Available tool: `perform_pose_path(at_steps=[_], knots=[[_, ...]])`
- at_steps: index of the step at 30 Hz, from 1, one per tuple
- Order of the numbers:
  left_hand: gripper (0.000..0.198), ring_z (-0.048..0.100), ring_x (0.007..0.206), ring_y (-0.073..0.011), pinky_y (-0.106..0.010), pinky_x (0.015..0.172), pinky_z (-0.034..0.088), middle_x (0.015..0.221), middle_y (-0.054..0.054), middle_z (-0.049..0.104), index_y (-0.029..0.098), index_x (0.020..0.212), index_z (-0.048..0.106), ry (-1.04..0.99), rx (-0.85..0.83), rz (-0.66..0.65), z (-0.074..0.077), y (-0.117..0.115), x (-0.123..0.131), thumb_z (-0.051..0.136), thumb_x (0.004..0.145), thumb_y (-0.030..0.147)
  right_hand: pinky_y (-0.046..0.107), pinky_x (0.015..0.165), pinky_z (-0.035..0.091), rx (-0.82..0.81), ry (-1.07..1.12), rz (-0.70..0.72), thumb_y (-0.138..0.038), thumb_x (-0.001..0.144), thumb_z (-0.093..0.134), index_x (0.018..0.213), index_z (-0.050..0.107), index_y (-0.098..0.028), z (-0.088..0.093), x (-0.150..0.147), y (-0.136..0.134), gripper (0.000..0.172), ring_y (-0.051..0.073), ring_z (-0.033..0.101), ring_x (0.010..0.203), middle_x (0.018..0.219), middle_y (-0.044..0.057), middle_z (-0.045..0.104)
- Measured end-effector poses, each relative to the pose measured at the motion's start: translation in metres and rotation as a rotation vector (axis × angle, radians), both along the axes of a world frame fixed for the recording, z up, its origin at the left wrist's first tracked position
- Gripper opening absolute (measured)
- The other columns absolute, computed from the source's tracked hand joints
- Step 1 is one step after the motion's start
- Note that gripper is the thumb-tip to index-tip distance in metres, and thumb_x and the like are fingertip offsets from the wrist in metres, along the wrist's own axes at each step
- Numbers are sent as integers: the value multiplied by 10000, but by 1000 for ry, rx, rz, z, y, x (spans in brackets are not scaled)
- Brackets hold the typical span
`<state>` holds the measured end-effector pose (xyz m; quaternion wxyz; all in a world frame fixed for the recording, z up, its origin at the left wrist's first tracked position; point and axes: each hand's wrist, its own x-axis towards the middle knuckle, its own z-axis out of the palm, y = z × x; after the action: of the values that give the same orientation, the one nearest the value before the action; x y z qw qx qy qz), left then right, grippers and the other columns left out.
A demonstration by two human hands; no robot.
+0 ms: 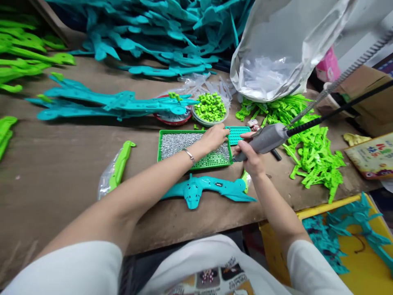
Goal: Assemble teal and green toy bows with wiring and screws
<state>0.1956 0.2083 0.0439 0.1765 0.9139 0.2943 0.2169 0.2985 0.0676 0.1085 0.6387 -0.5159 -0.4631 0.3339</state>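
Note:
My right hand (252, 159) is wrapped round a grey electric screwdriver (267, 141), its tip pointing left at the tray's right corner. My left hand (215, 137), with a bracelet at the wrist, is over the right part of a green tray (196, 164) that holds many small metal screws (178, 144). Its fingers are drawn together beside a small teal ridged tray (238, 134); what they pinch, if anything, is too small to make out. In front of the green tray, partly behind my left forearm, lies a teal winged plastic part (208, 186).
Behind stand a bowl of small green pieces (210, 107), long teal parts (123, 102) and a large teal heap (172, 32). A white bag (276, 78) and loose green parts (316, 151) lie right. A yellow crate (362, 254) is at lower right; a bagged green part (118, 168) lies left.

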Motion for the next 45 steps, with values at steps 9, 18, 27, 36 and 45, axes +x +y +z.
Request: perform_pose_path(at_steps=[9, 18, 27, 36, 45], knots=[[301, 655, 915, -217, -341, 828, 505, 997, -155, 729, 94, 1014, 774, -74, -9, 63, -1, 6, -24, 486, 931, 118, 285, 555, 529, 16, 37, 59, -420, 769, 819, 1005, 634, -212, -31, -19, 17, 365, 136, 625, 523, 614, -55, 656], [159, 715, 909, -172, -314, 835, 551, 976, -43, 774, 196, 973, 769, -409, -152, 131, 7, -91, -136, 613, 945, 187, 277, 576, 525, 4, -26, 18, -479, 775, 785, 982, 619, -230, -44, -16, 17, 364, 120, 605, 520, 587, -71, 629], [203, 731, 907, -146, -257, 793, 595, 1002, -62, 754, 179, 1009, 747, -481, -269, -126, -20, -143, -126, 582, 944, 80, 246, 514, 479, -16, -24, 125, -455, 776, 789, 920, 616, -221, -40, -16, 24, 325, 103, 568, 485, 568, -80, 597], [211, 714, 886, -153, -251, 784, 584, 937, -51, 742, 167, 959, 757, -424, -201, -248, -29, -140, -103, 572, 941, 65, 273, 566, 512, 8, -104, 83, -534, 802, 772, 1040, 668, -237, -24, -17, 18, 394, 110, 581, 521, 610, -69, 600], [275, 692, 898, -166, -263, 763, 576, 979, -87, 724, 148, 1002, 766, -337, -54, -265, -26, -145, -99, 498, 993, 86, 317, 600, 544, 21, -134, 79, -627, 801, 745, 847, 647, -265, 8, -11, -27, 377, 122, 558, 536, 626, -49, 549]])
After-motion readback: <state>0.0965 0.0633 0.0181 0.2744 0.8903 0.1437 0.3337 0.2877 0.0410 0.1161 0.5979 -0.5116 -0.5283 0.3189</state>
